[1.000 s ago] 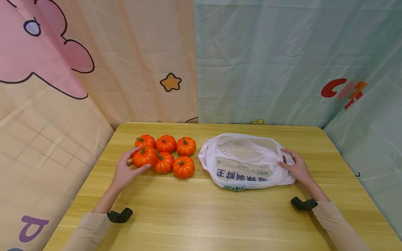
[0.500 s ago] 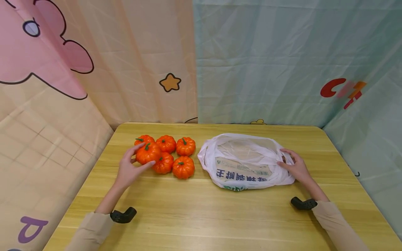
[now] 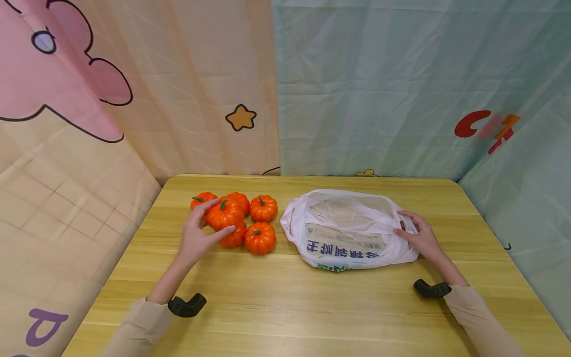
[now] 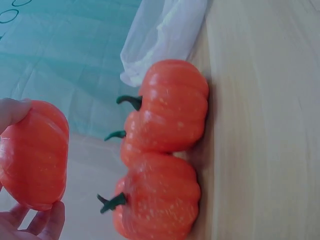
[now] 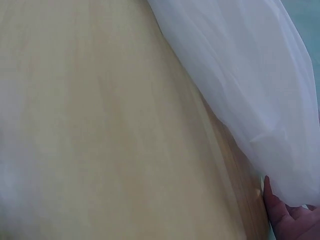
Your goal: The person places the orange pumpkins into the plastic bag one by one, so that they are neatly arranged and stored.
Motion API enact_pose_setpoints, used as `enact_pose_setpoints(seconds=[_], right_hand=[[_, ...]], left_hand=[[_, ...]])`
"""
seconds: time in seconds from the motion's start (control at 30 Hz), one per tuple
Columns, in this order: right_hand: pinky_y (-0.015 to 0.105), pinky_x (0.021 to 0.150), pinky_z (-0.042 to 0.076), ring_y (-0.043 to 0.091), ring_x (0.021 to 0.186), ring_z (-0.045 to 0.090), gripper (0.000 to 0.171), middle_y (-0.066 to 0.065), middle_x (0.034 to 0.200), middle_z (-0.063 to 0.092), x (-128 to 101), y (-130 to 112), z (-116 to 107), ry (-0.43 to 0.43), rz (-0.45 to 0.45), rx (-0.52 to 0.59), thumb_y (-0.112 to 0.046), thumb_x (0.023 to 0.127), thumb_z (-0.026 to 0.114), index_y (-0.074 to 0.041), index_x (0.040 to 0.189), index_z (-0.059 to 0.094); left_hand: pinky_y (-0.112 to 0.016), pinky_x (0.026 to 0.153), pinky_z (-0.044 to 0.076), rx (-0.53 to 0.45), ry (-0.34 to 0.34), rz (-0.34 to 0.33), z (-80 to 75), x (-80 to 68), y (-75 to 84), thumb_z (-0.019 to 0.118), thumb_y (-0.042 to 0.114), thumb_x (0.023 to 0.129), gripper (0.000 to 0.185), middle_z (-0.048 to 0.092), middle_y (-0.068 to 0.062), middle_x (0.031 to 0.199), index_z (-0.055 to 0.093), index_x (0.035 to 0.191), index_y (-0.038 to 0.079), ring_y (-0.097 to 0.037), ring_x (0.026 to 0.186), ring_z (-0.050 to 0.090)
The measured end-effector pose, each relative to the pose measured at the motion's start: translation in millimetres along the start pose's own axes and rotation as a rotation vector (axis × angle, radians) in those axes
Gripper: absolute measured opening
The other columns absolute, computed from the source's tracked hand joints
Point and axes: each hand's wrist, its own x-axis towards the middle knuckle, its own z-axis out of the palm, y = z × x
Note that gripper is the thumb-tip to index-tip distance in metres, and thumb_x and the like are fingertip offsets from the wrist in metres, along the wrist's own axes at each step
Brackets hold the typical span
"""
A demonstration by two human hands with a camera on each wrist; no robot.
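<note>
My left hand (image 3: 221, 217) grips an orange toy pumpkin (image 3: 227, 212) with a green stem and holds it just above several other pumpkins (image 3: 260, 238) grouped on the wooden table (image 3: 276, 302). The left wrist view has the held pumpkin (image 4: 32, 152) between my fingers (image 4: 46, 225), with two resting pumpkins (image 4: 170, 107) beside it. To the right lies a white plastic bag (image 3: 348, 230) with blue print, its mouth open. My right hand (image 3: 401, 224) holds the bag's right edge. In the right wrist view the bag (image 5: 240, 75) shows above a fingertip (image 5: 280, 215).
Printed fabric curtains (image 3: 357, 89) close in the table at the back and both sides. Bare wood (image 5: 100, 125) stretches in front of the pumpkins and the bag, toward the near edge. Black camera mounts (image 3: 187, 305) sit at both wrists.
My left hand has lifted the front-left pumpkin and carried it rightward over the group. The right hand and the bag have stayed put.
</note>
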Motion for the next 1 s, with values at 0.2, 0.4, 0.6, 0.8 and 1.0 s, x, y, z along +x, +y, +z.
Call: enact_pose_setpoints(seconds=[0.2, 0.4, 0.6, 0.8, 1.0], right_hand=[[0.069, 0.108, 0.017, 0.051, 0.139, 0.020, 0.061, 0.030, 0.151, 0.026, 0.2, 1.2, -1.6, -0.008, 0.011, -0.008, -0.021, 0.091, 0.066, 0.002, 0.140, 0.039], [0.068, 0.109, 0.017, 0.050, 0.138, 0.020, 0.061, 0.030, 0.150, 0.027, 0.0, 1.0, -2.1, -0.014, 0.009, -0.008, -0.022, 0.091, 0.066, 0.002, 0.140, 0.039], [0.067, 0.108, 0.021, 0.048, 0.138, 0.023, 0.059, 0.029, 0.150, 0.028, 0.4, 1.4, -1.0, -0.017, 0.012, -0.017, -0.020, 0.091, 0.066, 0.001, 0.140, 0.039], [0.064, 0.106, 0.026, 0.046, 0.135, 0.027, 0.060, 0.029, 0.150, 0.028, 0.3, 1.2, -1.6, -0.020, 0.002, -0.017, -0.018, 0.091, 0.066, 0.001, 0.141, 0.039], [0.014, 0.087, 0.034, 0.037, 0.122, 0.038, 0.059, 0.026, 0.148, 0.033, -0.6, 1.1, -2.3, -0.011, 0.004, -0.077, -0.024, 0.092, 0.065, -0.002, 0.141, 0.041]], left_hand=[[-0.015, 0.093, 0.041, -0.036, -0.061, -0.022, 7.6, -3.0, 42.4, 0.079, 0.005, 0.076, 0.067, 0.047, -0.016, 0.138, 0.049, 0.135, 0.000, -0.008, 0.113, 0.046], [-0.040, 0.100, 0.039, -0.088, -0.092, -0.023, 24.3, 6.3, 30.2, 0.081, 0.008, 0.075, 0.068, 0.045, -0.013, 0.140, 0.050, 0.136, 0.008, -0.025, 0.125, 0.045], [-0.046, 0.103, 0.037, -0.114, -0.126, -0.008, 40.7, 14.5, 23.1, 0.083, 0.019, 0.074, 0.071, 0.046, -0.005, 0.142, 0.050, 0.136, 0.017, -0.024, 0.129, 0.044], [-0.048, 0.103, 0.039, -0.142, -0.144, 0.004, 54.3, 19.6, 29.8, 0.084, 0.020, 0.074, 0.070, 0.047, -0.005, 0.140, 0.051, 0.136, 0.018, -0.025, 0.126, 0.046], [-0.049, 0.102, 0.043, -0.193, -0.162, 0.038, 69.9, 24.5, 33.8, 0.084, 0.017, 0.073, 0.070, 0.048, -0.005, 0.138, 0.051, 0.135, 0.016, -0.025, 0.124, 0.048]])
